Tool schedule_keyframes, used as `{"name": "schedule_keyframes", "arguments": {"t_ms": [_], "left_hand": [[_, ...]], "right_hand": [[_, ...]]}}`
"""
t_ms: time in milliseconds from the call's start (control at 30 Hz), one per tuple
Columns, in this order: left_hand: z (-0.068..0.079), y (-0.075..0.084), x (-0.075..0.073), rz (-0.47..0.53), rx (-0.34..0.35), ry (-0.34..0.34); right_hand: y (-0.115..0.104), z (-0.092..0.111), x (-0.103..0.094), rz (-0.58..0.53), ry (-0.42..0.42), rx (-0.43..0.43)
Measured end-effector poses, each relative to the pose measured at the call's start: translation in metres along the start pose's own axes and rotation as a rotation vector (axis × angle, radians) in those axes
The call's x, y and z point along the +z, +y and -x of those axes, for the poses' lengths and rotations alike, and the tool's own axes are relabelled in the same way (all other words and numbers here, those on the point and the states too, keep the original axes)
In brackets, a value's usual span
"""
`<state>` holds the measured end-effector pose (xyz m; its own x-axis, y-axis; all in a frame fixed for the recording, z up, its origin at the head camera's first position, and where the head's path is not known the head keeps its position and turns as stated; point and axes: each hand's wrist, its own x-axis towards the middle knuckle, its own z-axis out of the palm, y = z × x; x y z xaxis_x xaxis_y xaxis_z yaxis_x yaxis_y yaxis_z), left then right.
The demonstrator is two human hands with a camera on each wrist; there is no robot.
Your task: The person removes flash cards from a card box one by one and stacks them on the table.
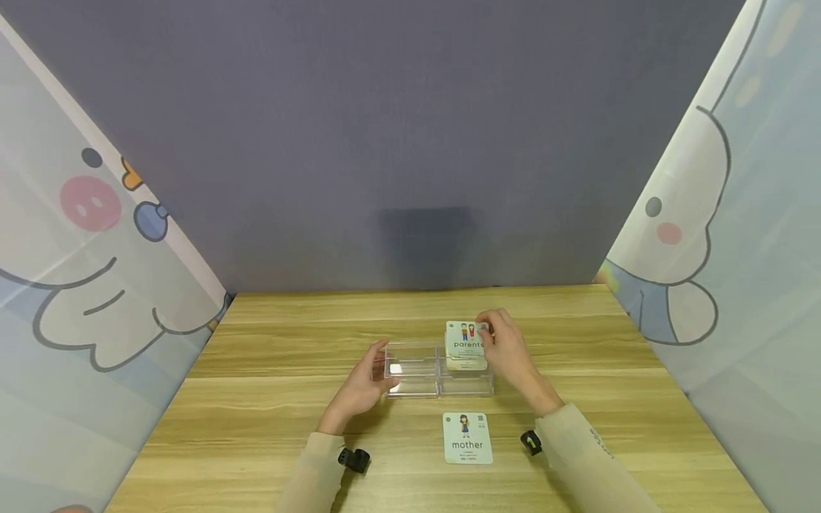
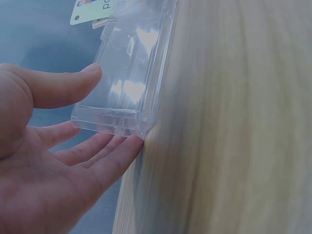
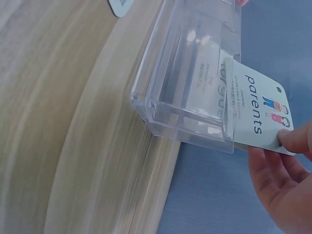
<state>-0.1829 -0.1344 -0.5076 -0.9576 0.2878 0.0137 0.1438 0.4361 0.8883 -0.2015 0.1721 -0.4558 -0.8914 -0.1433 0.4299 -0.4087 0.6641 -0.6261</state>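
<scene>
A clear plastic card holder (image 1: 412,390) with compartments side by side sits on the table. My left hand (image 1: 362,385) holds its left end, with fingertips along the end wall and the thumb near the front corner. A white square card reading "parents" (image 1: 466,338), with a picture of two figures, stands in the right-hand back compartment. Its top right corner is pinched between the thumb and fingers of my right hand (image 1: 509,356). Another card (image 3: 207,73) shows through the plastic, partly hidden. In front of the holder lies a card reading "mother" (image 1: 467,445).
The wood-grain table (image 1: 256,413) ends at a plain grey-blue back panel (image 1: 321,178). Cartoon-printed curtains (image 1: 128,299) stand on both sides. A dark wrist strap (image 1: 354,459) is beside my left sleeve, and another (image 1: 531,442) beside the right.
</scene>
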Motion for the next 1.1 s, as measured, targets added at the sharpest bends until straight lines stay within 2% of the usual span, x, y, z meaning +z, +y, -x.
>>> {"name": "schedule_keyframes", "arguments": {"t_ms": [233, 600, 1100], "left_hand": [[0.0011, -0.0005, 0.0001, -0.009, 0.013, -0.007], [-0.0004, 0.0004, 0.001, 0.014, -0.006, 0.002], [-0.0004, -0.0011, 0.0007, 0.018, 0.011, -0.003]], "right_hand": [[0.0027, -0.0012, 0.0011, -0.008, -0.01, 0.014], [0.003, -0.0031, 0.0017, -0.013, -0.014, 0.039], [0.0009, -0.0044, -0.0025, -0.043, 0.036, 0.034]]}}
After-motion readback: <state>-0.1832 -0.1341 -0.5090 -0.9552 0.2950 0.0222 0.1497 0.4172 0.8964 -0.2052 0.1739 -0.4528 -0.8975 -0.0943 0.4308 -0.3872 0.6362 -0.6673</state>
